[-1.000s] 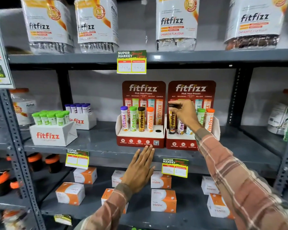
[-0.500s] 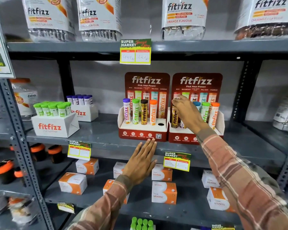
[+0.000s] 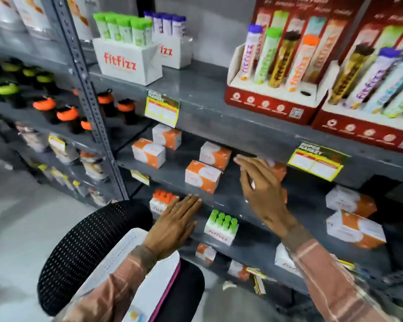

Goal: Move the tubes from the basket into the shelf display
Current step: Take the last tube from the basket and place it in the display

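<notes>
Here, left hand (image 3: 172,225) empty, right hand (image 3: 263,191) empty, above basket (image 3: 116,254).

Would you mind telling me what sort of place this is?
Probably a supermarket aisle: grey metal shelving carries yellow price tags, red cardboard display stands of upright tubes and orange-and-white boxed goods.

free: 1 display (image 3: 272,105) hole (image 3: 305,93) | blocked: 4 tubes (image 3: 268,56) beside, seemingly
</notes>
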